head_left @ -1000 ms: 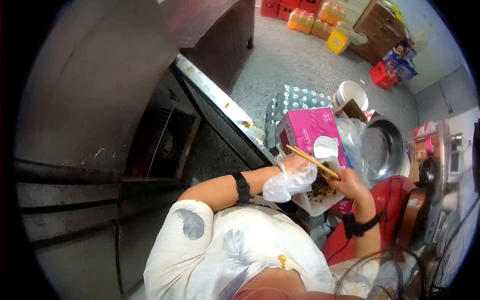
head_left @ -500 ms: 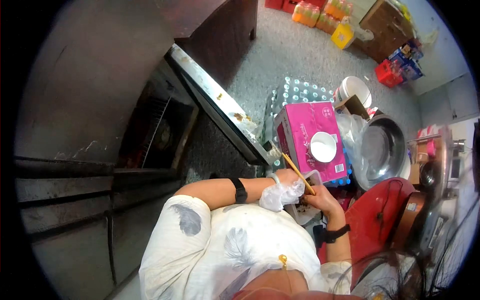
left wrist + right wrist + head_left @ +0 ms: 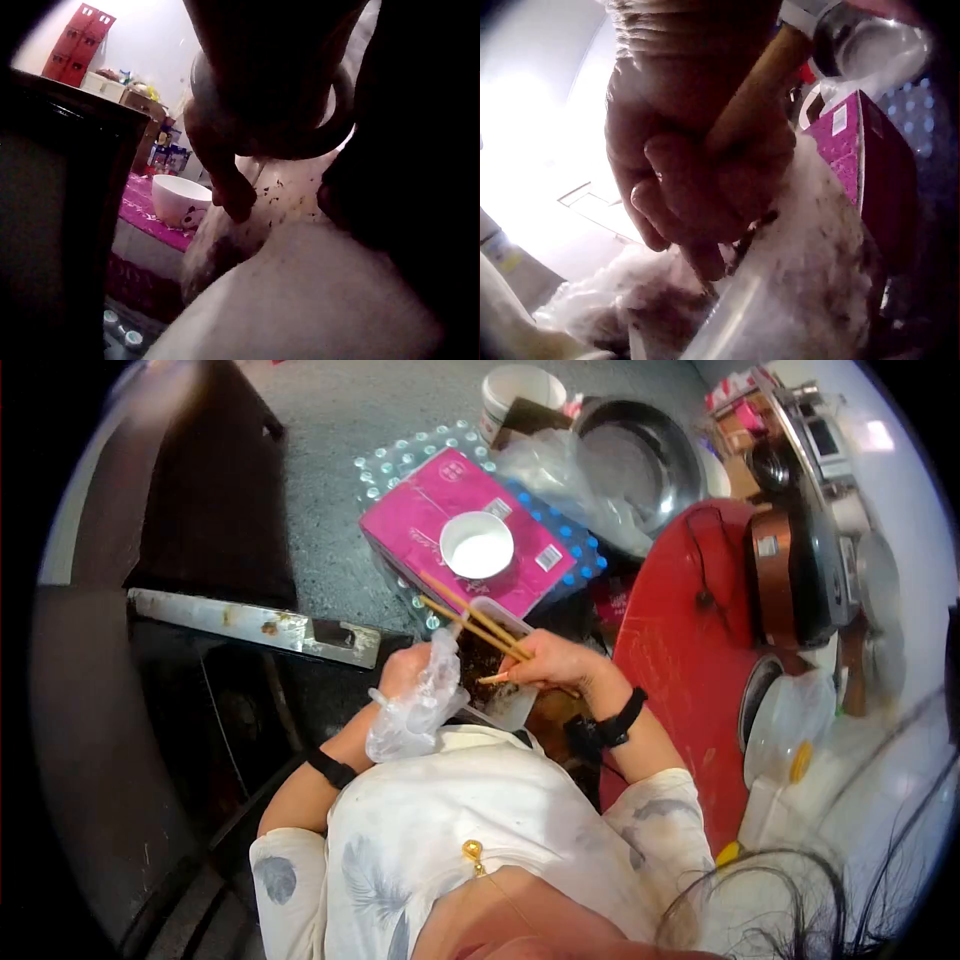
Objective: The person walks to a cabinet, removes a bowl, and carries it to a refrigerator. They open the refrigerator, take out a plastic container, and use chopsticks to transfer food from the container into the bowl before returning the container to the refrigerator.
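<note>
In the head view my left hand (image 3: 405, 668) grips the left side of a clear plastic container (image 3: 512, 708) with dark, crumbly contents (image 3: 482, 670). A crumpled clear bag (image 3: 415, 710) hangs by that hand. My right hand (image 3: 552, 660) holds wooden chopsticks (image 3: 470, 612), slanting over the container's far edge. The right wrist view shows the fingers of my right hand (image 3: 697, 172) curled round a chopstick's thick end (image 3: 761, 86), close above the bag (image 3: 600, 300). Seen from the left wrist, my left hand (image 3: 232, 180) is dark, with dark specks on the pale surface beside it.
A white bowl (image 3: 477, 545) sits on a pink box (image 3: 420, 510) beyond the container. Shrink-wrapped bottles (image 3: 385, 470), a white bucket (image 3: 520, 385) and a large metal basin (image 3: 640, 460) stand behind. An open metal door (image 3: 250, 625) lies left, a red surface (image 3: 690, 600) right.
The head view has swung round, so the pink box and basin appear farther left and the red surface shows more. The container's contents are more exposed, and the chopsticks have spread apart.
</note>
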The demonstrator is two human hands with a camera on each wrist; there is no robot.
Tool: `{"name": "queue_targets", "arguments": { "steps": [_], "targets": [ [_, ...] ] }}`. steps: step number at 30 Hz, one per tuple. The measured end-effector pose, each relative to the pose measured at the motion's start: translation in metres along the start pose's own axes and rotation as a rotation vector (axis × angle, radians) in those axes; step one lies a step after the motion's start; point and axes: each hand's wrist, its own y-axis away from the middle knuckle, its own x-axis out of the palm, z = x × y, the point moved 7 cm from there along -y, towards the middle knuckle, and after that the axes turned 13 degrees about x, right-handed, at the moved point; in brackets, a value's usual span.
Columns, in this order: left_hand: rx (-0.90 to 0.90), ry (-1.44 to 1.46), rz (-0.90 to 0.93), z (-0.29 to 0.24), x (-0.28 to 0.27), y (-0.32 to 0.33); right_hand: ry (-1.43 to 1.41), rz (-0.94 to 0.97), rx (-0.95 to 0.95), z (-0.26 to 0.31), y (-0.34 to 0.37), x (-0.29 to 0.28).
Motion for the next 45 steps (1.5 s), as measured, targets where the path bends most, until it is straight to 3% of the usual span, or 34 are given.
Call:
{"name": "queue_targets", "arguments": {
  "steps": [2,5,7,11,13,14,16,18,20,21,22,24,26,28,30,32,36,37,41,43,45],
  "targets": [
    [-0.152,0.165,0.017,-0.009,-0.009,-0.002,-0.108,0.045,-0.035,-0.003,0.013,-0.011],
    [-0.140,0.124,0.060,0.004,-0.003,0.003,-0.222,0.067,-0.067,-0.011,0.022,-0.023],
    [-0.196,0.230,-0.039,0.020,0.003,0.013,-0.237,0.012,-0.096,-0.016,0.028,-0.030],
    [-0.132,0.121,0.012,0.007,-0.003,0.010,-0.333,-0.032,-0.155,-0.022,0.047,-0.039],
    [-0.405,0.543,-0.122,0.022,0.006,0.019,-0.416,-0.086,-0.274,-0.016,0.061,-0.049],
    [-0.395,0.543,-0.131,0.026,0.007,0.020,-0.398,-0.085,-0.278,-0.011,0.065,-0.048],
    [-0.305,0.418,-0.099,0.025,0.003,0.021,-0.409,-0.259,-0.492,0.013,0.087,-0.056],
    [-0.272,0.362,-0.096,0.027,0.001,0.026,-0.357,-0.311,-0.528,0.028,0.088,-0.056],
    [-0.258,0.332,-0.098,0.030,0.001,0.030,-0.096,-0.690,-0.650,0.056,0.089,-0.060],
    [-0.252,0.313,-0.096,0.032,0.001,0.032,0.183,-0.885,-0.709,0.065,0.078,-0.063],
    [-0.241,0.285,-0.090,0.033,0.002,0.034,0.197,-0.879,-0.714,0.067,0.057,-0.071],
    [-0.204,0.196,-0.060,0.035,0.004,0.036,0.659,-0.989,-0.629,0.074,0.015,-0.073],
    [-0.145,0.059,-0.014,0.035,0.005,0.036,0.921,-0.991,-0.422,0.071,-0.017,-0.071],
    [-0.240,0.224,-0.113,0.040,0.002,0.041,0.977,-1.013,-0.429,0.074,-0.019,-0.069],
    [-0.338,0.399,-0.195,0.046,0.003,0.048,0.710,-1.054,-0.581,0.078,-0.004,-0.069],
    [-0.155,0.325,-0.178,0.036,-0.003,0.043,0.748,-1.058,-0.534,0.068,-0.013,-0.073],
    [-0.225,0.325,-0.173,0.035,-0.003,0.044,0.804,-1.036,-0.463,0.063,-0.024,-0.083],
    [-0.307,0.614,-0.271,0.053,0.011,0.050,0.795,-1.040,-0.462,0.060,-0.022,-0.083],
    [-0.164,0.335,-0.198,0.043,0.000,0.046,0.453,-0.984,-0.539,0.054,-0.007,-0.096],
    [-0.435,0.433,-0.161,0.068,0.017,0.054,0.328,-0.955,-0.659,0.057,0.011,-0.100],
    [-0.380,0.403,-0.179,0.045,-0.001,0.046,0.036,-0.782,-0.556,0.053,0.038,-0.096]
  ]
}}
